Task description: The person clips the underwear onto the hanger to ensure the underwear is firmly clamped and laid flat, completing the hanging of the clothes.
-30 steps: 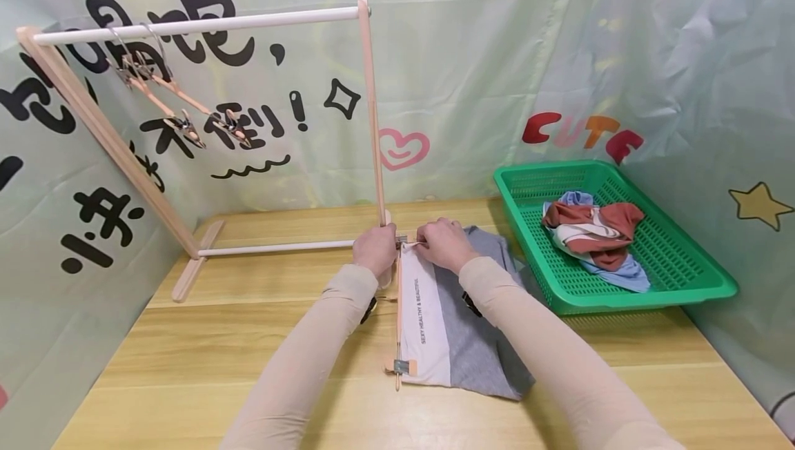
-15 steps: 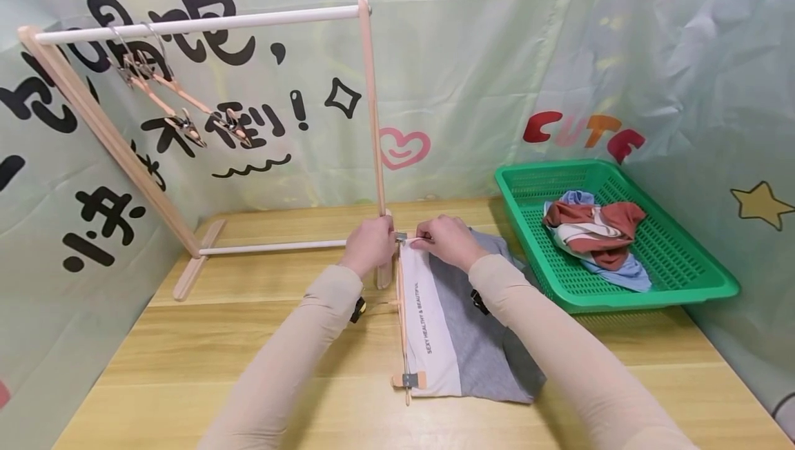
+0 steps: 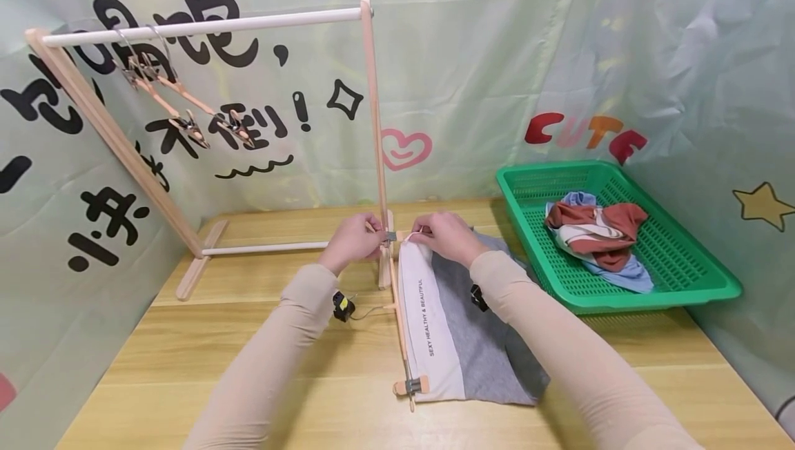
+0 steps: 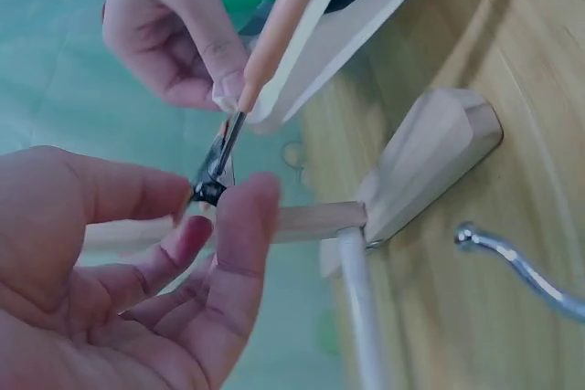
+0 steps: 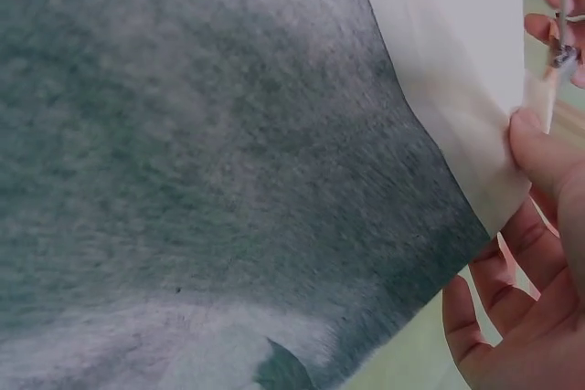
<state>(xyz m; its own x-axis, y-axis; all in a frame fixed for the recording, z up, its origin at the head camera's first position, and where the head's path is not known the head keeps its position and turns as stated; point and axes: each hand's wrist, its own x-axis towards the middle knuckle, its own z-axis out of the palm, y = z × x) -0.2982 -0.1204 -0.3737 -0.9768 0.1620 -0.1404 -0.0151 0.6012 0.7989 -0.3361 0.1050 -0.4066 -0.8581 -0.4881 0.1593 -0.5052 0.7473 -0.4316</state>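
Note:
A wooden clip hanger [image 3: 399, 315] lies on the table along the white band of a grey garment [image 3: 484, 326]. Its near clip [image 3: 412, 386] sits at the band's near corner. At the far end, my left hand [image 3: 355, 239] pinches the other clip [image 4: 210, 191] between thumb and fingertips. That clip stands slightly apart from the band's far corner. My right hand [image 3: 450, 236] pinches this corner between thumb and fingers, as the right wrist view also shows. The hanger's metal hook [image 4: 526, 271] points left, away from the garment.
A wooden rack [image 3: 373, 105] with a white top bar stands at the back left; two clip hangers [image 3: 164, 94] hang on it. Its right foot is beside my left hand. At right is a green basket [image 3: 695, 284] with crumpled clothes [image 3: 596, 236].
My left hand has drawn slightly left with the far clip, and a gap to the band's corner now shows. The hanger's near end and the garment have shifted a little toward me.

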